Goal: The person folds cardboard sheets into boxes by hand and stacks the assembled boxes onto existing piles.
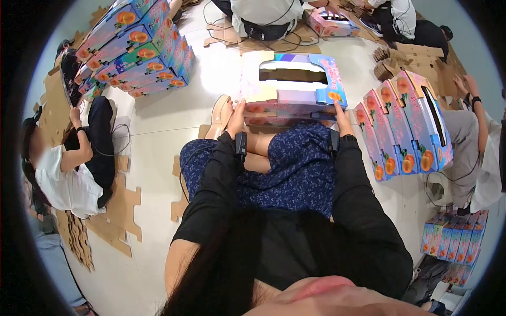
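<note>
A printed cardboard fruit box (295, 95) with peach pictures is in front of my knees, its slotted top facing up. A long dark opening runs across that top. My left hand (236, 118) holds the box at its near left corner. At the near right corner, my right hand (343, 119) grips the same box, its fingers along the edge. The undersides of both hands' grip are partly hidden by the box. Both wrists wear dark bands with small devices.
Stacked fruit boxes (137, 50) stand at the upper left. Several more boxes (403, 126) stand in a row to my right. Flat cardboard sheets (113, 210) lie on the left floor. Other people sit around, and a cable (124, 142) crosses the floor.
</note>
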A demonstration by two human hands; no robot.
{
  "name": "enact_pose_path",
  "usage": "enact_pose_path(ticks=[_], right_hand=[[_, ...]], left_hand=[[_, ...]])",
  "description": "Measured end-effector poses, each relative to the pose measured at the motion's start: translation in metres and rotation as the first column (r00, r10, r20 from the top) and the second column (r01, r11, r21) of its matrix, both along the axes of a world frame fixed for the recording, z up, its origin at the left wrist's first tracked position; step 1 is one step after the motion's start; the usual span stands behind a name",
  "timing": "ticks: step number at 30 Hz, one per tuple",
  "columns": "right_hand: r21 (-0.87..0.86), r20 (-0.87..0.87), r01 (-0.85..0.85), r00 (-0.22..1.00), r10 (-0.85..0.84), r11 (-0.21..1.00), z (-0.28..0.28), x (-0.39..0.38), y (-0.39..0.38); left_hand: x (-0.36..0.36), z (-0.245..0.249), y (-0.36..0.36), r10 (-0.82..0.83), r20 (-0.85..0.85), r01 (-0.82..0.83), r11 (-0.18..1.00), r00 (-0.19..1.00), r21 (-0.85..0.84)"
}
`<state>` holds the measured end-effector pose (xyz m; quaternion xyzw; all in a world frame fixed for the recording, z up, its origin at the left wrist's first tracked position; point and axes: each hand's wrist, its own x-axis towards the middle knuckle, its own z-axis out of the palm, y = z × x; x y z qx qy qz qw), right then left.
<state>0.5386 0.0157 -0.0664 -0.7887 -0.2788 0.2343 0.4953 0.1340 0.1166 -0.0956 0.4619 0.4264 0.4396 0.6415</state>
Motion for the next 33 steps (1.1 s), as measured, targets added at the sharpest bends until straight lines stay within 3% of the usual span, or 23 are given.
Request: enact_pose_path(ticks=[6,10,13,16,18,19,20,22,24,25,27,29,31,33], right_hand=[[-0.086,0.104,0.024,0.994,-0.015,0.996,0.016,-0.008,-0.015],[-0.042,0.172,0.029,0.985,-0.021,0.999,0.025,-0.016,-0.031],[-0.125,0.211,0.07,0.976,-0.042,0.99,0.029,-0.017,-0.035],[-0.171,0.249,0.105,0.967,-0.06,0.98,0.026,-0.016,-0.032],[-0.094,0.246,0.087,0.967,-0.061,0.992,0.026,-0.016,-0.031],[-0.053,0.245,0.08,0.967,-0.065,0.995,0.025,-0.016,-0.031],[0.03,0.356,0.087,0.93,-0.092,0.996,0.023,-0.016,-0.031],[0.194,0.554,0.082,0.813,-0.178,0.978,0.017,-0.016,-0.03],[0.178,0.645,0.083,0.742,-0.179,0.981,0.017,-0.019,-0.03],[0.162,0.692,0.082,0.701,-0.173,0.983,0.018,-0.02,-0.03],[0.059,0.672,0.091,0.733,-0.107,0.994,0.033,-0.033,-0.027],[0.095,0.776,0.039,0.623,-0.099,0.995,0.028,-0.034,-0.021],[0.09,0.853,-0.024,0.519,-0.064,0.996,0.032,-0.04,-0.021],[0.061,0.883,-0.089,0.469,-0.012,0.994,0.039,-0.046,-0.023]], left_hand=[[0.006,0.018,-0.014,0.1,0.048,-0.093,0.987,0.994,-0.134],[0.005,0.017,-0.015,0.085,-0.037,-0.089,0.987,0.996,-0.133],[0.004,0.031,-0.019,0.034,-0.036,-0.041,0.979,0.999,-0.198],[-0.007,-0.008,0.004,-0.001,-0.037,-0.004,0.991,0.999,-0.13],[-0.015,-0.068,0.036,-0.039,-0.219,0.068,0.99,0.975,0.127],[-0.014,-0.079,0.045,0.024,-0.364,0.067,0.969,0.931,0.237],[-0.014,-0.09,0.055,0.113,-0.496,0.072,0.938,0.861,0.338],[0.014,-0.013,0.017,0.471,-0.467,-0.224,0.843,0.748,0.49],[0.044,0.059,-0.006,0.641,-0.326,-0.302,0.672,0.695,0.676],[0.06,0.091,-0.013,0.662,-0.265,-0.269,0.59,0.701,0.761],[0.085,0.128,-0.017,0.625,-0.279,-0.109,0.509,0.729,0.854],[0.11,0.137,-0.008,0.586,-0.291,0.022,0.422,0.756,0.907],[0.122,0.125,0.003,0.66,-0.458,0.262,0.38,0.595,0.887],[0.125,0.074,0.014,0.494,-0.801,0.507,0.621,0.338,0.597]])
